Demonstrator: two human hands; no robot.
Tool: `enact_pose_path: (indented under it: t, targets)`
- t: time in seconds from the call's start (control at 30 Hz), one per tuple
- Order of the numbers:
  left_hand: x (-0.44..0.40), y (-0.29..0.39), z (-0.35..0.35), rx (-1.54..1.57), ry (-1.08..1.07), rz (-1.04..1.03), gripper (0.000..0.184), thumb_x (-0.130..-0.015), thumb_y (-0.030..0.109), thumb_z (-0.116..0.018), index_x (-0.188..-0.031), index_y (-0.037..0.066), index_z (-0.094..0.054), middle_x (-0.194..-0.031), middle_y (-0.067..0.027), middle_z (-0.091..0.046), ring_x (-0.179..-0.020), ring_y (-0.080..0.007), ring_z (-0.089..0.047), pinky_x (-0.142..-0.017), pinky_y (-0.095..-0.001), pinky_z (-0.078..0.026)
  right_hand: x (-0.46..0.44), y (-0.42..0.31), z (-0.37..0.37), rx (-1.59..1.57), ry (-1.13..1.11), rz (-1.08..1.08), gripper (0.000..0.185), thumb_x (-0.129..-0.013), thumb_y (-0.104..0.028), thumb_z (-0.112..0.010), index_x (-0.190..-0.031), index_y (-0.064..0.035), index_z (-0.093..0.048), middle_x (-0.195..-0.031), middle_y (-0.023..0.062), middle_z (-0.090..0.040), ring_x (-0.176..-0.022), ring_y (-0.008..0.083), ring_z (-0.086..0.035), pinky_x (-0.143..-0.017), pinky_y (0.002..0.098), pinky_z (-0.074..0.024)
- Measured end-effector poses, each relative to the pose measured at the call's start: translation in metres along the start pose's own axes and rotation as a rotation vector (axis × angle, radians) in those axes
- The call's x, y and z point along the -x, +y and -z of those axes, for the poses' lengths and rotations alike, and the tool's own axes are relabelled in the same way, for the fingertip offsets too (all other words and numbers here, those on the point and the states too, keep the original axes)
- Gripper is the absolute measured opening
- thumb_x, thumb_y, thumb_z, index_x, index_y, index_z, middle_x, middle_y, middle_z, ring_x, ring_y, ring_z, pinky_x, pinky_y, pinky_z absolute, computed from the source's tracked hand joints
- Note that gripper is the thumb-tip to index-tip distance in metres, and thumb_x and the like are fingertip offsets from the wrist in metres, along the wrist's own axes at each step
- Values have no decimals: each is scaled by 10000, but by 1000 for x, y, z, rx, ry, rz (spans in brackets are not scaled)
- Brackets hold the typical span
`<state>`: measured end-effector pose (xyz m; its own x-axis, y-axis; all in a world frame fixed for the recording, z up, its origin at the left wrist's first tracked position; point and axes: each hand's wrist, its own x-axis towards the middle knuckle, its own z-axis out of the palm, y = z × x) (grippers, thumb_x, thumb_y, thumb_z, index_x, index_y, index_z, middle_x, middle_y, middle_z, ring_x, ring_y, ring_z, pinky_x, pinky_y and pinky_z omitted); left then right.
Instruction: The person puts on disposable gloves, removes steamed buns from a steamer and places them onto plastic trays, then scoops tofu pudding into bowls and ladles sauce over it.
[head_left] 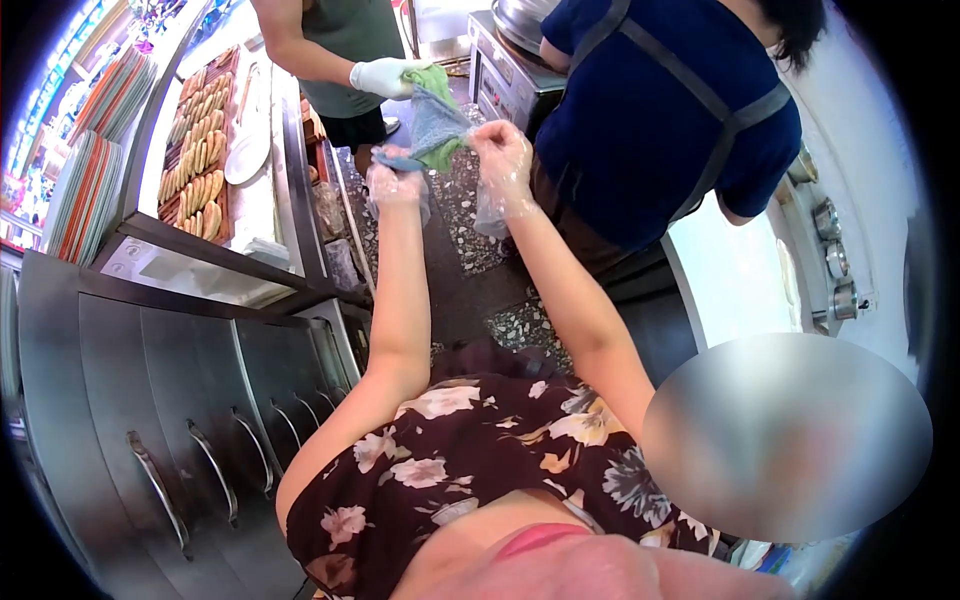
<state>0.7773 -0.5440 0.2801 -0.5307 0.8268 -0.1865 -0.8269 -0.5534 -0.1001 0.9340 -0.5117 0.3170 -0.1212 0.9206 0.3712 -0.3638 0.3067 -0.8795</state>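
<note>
The cloth point(440, 118), blue and green, hangs over the floor point(480, 215) between both hands. The left hand point(395, 183) grips its near left corner; the right hand point(503, 160) has its fingers pinched on its right edge. A co-worker's white-gloved hand point(378, 78) touches its far end. Bread point(203, 140) lies left of the cloth; another person point(660, 120) stands right of it.

From my end I see a food shop's kitchen: rows of buns point(203, 150) on a counter point(215, 257), plates point(85, 195) stacked at its left edge, steel cabinets point(190, 375) nearby.
</note>
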Motion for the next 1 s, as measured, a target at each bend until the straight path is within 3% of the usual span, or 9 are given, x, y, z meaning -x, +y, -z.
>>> enact_pose_path:
  t: [0.17,0.4,0.5,0.67,0.73,0.8,0.87,0.93,1.0]
  targets:
    - [39,-20,10,-170,-3,33,147,-899,102,-382,-762,102,-436,-587,-19,-382,-520,-110,-413,-504,-232,-425,-15,1,-5,74,-65,-112,180,-696,25,-663,-850,-22,-583,-780,11,-576,-690,83,-529,-662,211,-453]
    - [73,-22,40,-202,8,118,227,-945,194,-325,-808,67,-454,-666,-23,-449,-558,-129,-426,-569,-268,-426,-11,32,2,170,-146,-46,253,-684,32,-634,-922,-28,-572,-775,20,-552,-680,102,-517,-641,244,-459]
    - [85,-33,50,-615,31,118,191,-941,193,-351,-852,79,-475,-716,-33,-481,-606,-136,-452,-582,-268,-419,-18,50,-6,281,-16,-64,247,-712,-85,-668,-930,-24,-571,-767,52,-569,-709,112,-542,-643,259,-463]
    - [151,-77,65,-1288,37,-55,247,-901,292,-413,-811,77,-496,-704,-36,-498,-604,-162,-486,-569,-301,-439,83,-8,85,-93,-496,-672,435,-760,-257,-700,-1112,-59,-539,-1005,41,-583,-917,127,-541,-788,293,-466]
    - [157,-84,76,-1311,6,-8,246,-889,299,-429,-820,74,-499,-717,-39,-512,-617,-157,-496,-567,-300,-438,125,-17,117,-71,-610,-503,647,-737,-151,-716,-1286,-43,-392,-1125,48,-530,-1018,126,-489,-906,303,-407]
    - [155,-98,81,-1157,120,296,236,-886,293,-428,-842,69,-490,-712,-43,-500,-609,-155,-487,-559,-283,-428,164,22,145,-5,-489,-557,648,-697,-104,-736,-1257,-40,-416,-1100,62,-542,-991,125,-498,-873,278,-425]
    - [175,-122,91,-1376,-120,214,236,-898,296,-424,-856,67,-464,-698,-52,-482,-599,-156,-470,-556,-278,-417,185,-17,170,288,-339,-466,362,-699,-101,-674,-1044,-31,-588,-896,91,-630,-841,167,-590,-760,300,-474]
    - [189,-153,105,-1318,-209,343,254,-921,316,-405,-881,67,-443,-689,-61,-466,-595,-157,-463,-552,-272,-411,203,-33,204,794,-178,-285,254,-724,-167,-622,-944,-41,-617,-831,137,-637,-785,263,-621,-704,354,-481]
    - [211,-186,109,-1351,-604,353,275,-935,332,-385,-889,66,-434,-686,-66,-462,-598,-158,-467,-553,-273,-414,228,-49,237,1012,-1,-280,211,-744,-203,-575,-895,-63,-621,-810,162,-620,-781,334,-598,-679,409,-471]
